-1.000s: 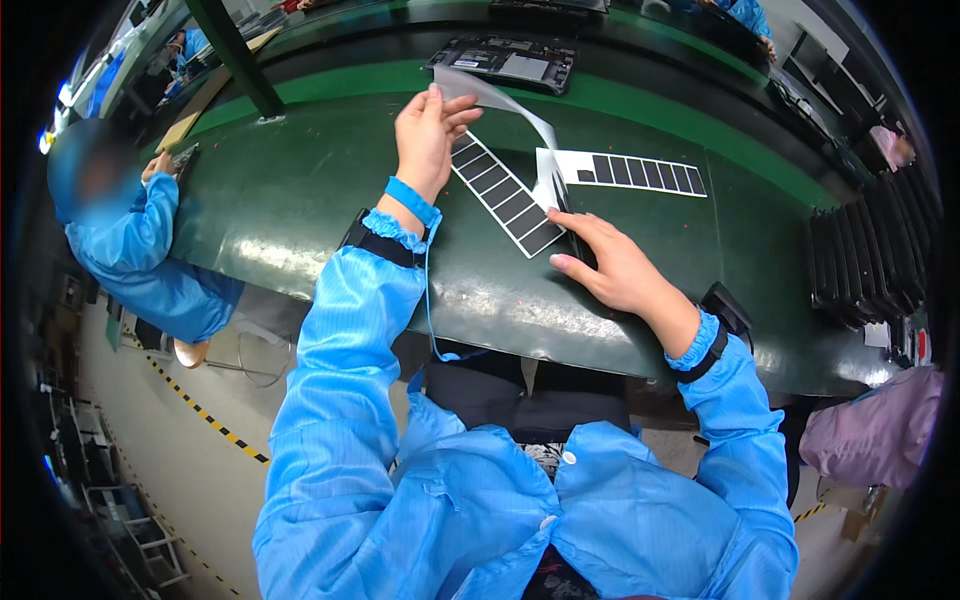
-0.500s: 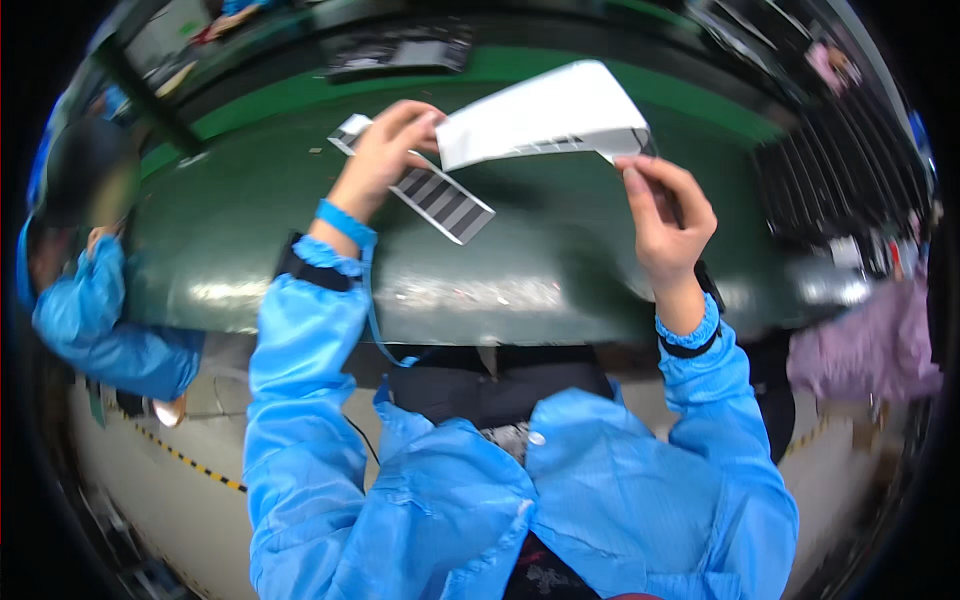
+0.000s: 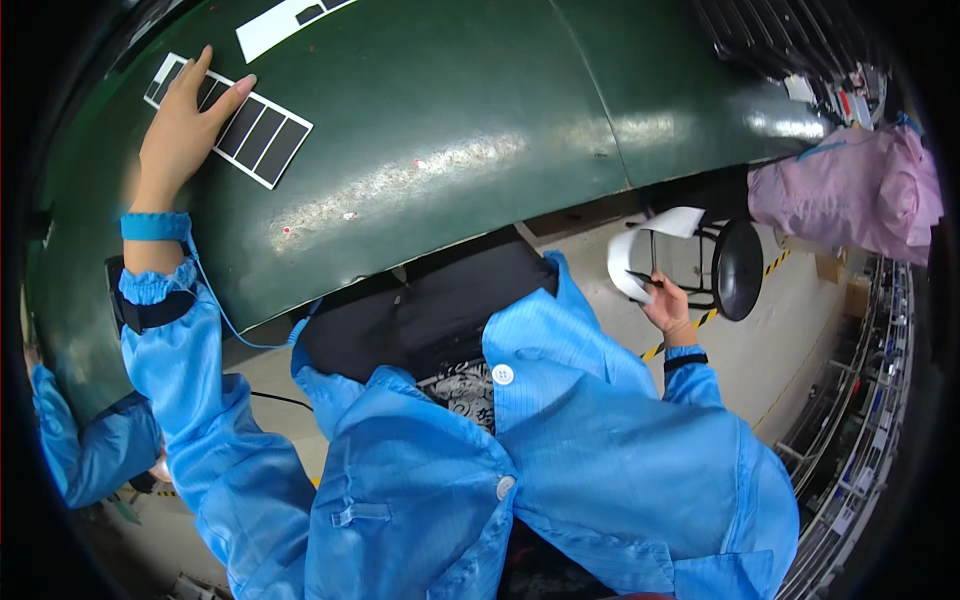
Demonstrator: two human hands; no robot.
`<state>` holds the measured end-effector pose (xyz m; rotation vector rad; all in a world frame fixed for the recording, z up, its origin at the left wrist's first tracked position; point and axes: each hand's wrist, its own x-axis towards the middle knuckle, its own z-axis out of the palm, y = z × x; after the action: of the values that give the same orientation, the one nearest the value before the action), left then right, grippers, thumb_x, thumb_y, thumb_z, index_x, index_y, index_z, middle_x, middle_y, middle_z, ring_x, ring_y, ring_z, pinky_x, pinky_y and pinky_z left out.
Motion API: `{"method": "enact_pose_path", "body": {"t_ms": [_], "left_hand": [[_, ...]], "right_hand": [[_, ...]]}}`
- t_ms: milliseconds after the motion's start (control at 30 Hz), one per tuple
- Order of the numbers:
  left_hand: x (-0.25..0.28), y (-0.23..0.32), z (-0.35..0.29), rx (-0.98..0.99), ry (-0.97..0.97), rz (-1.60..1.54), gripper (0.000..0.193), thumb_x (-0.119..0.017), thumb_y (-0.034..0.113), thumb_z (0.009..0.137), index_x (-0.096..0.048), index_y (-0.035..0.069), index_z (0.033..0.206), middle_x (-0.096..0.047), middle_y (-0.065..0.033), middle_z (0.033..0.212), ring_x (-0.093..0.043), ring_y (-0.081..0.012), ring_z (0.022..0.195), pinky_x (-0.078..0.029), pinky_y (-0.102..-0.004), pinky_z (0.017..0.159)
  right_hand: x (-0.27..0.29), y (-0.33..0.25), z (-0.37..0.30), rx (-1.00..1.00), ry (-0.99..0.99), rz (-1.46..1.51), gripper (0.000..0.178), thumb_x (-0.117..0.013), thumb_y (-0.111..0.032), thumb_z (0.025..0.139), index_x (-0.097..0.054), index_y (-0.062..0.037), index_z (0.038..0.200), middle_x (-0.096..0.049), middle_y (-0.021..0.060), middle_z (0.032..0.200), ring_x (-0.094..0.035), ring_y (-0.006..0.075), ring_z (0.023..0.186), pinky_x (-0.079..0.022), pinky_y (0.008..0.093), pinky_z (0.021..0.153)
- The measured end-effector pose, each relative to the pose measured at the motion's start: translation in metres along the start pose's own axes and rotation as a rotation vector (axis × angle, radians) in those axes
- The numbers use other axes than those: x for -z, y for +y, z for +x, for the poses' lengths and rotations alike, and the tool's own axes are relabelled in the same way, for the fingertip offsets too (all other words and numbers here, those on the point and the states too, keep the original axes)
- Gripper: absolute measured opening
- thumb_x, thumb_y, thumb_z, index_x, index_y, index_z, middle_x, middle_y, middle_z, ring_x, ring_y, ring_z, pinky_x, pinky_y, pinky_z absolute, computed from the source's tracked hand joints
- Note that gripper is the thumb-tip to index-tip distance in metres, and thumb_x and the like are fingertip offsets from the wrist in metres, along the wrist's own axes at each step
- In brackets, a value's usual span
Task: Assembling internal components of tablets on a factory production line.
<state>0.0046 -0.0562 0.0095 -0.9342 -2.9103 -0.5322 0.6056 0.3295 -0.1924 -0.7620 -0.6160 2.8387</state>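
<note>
My left hand [image 3: 178,135] lies over a white strip with black rectangles [image 3: 264,138] on the green table, its thumb and fingers spread across the strip's upper part. Off to the right, past the table edge and above the floor, my right hand [image 3: 667,307] is closed on a curled white strip [image 3: 622,262]. A small dark, narrow piece shows by those fingertips; I cannot make out what it is. Beyond my left hand, another white strip with a dark cut-out or patch [image 3: 275,35] lies partly out of view at the top.
The green table [image 3: 450,110] curves across the front. A black round stool [image 3: 740,270] stands on the floor beside my right hand. Black stacked trays [image 3: 770,40] are at the far right, with a person's pink sleeve [image 3: 850,190] below. Another person's blue sleeve [image 3: 100,460] is at left.
My view has turned to the right. My right hand has moved from over the table out past its edge, with the white strip now curled. My left hand now rests on the black-and-white strip.
</note>
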Motion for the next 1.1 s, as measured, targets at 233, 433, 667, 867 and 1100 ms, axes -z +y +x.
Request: {"method": "enact_pose_path", "body": {"t_ms": [233, 433, 667, 867, 1100], "left_hand": [[-0.001, -0.011, 0.0, -0.084, -0.055, 0.073, 0.068, -0.058, 0.045, 0.091, -0.041, 0.004, 0.142, -0.033, -0.0281, 0.147, -0.033, -0.0369, 0.137, -0.028, -0.0374, 0.112], [0.001, -0.007, -0.001, -0.108, -0.084, 0.026, 0.069, -0.056, 0.046, 0.092, -0.04, 0.001, 0.141, -0.031, -0.0291, 0.147, -0.027, -0.0389, 0.14, -0.024, -0.0395, 0.113], [0.006, -0.007, -0.003, -0.089, -0.106, 0.028, 0.066, -0.056, 0.044, 0.093, -0.039, 0.004, 0.142, -0.031, -0.0256, 0.149, -0.028, -0.0369, 0.14, -0.026, -0.0401, 0.112], [0.006, -0.002, -0.003, -0.073, -0.123, 0.047, 0.064, -0.055, 0.042, 0.094, -0.038, 0.005, 0.143, -0.028, -0.0248, 0.15, -0.025, -0.0352, 0.141, -0.023, -0.0393, 0.114], [0.001, -0.006, 0.002, -0.11, -0.106, -0.025, 0.066, -0.06, 0.038, 0.091, -0.038, 0.005, 0.143, -0.029, -0.0242, 0.151, -0.023, -0.0348, 0.142, -0.023, -0.0398, 0.114]], "right_hand": [[0.024, 0.018, 0.093, 0.231, 0.271, 0.102, 0.019, -0.058, -0.017, 0.093, -0.06, -0.005, 0.108, -0.062, 0.0093, 0.094, -0.059, 0.022, 0.087, -0.048, 0.0351, 0.084], [0.028, -0.017, 0.194, 0.322, 0.241, 0.004, 0.017, -0.056, -0.015, 0.092, -0.062, -0.0047, 0.104, -0.06, 0.005, 0.084, -0.058, 0.0203, 0.08, -0.05, 0.034, 0.079], [0.053, -0.022, 0.251, 0.546, 0.39, -0.566, 0.011, -0.06, -0.009, 0.088, -0.065, -0.0061, 0.098, -0.062, 0.0035, 0.084, -0.061, 0.0163, 0.078, -0.052, 0.0306, 0.071], [0.075, -0.009, 0.236, 0.373, 0.626, -1.506, 0.024, -0.058, -0.013, 0.088, -0.064, -0.0019, 0.109, -0.068, 0.0108, 0.104, -0.064, 0.0258, 0.097, -0.05, 0.035, 0.087], [0.132, 0.051, 0.239, 0.508, 0.534, -1.754, 0.04, -0.059, -0.018, 0.082, -0.057, 0.003, 0.116, -0.062, 0.0264, 0.111, -0.059, 0.0425, 0.105, -0.048, 0.0434, 0.088]]}}
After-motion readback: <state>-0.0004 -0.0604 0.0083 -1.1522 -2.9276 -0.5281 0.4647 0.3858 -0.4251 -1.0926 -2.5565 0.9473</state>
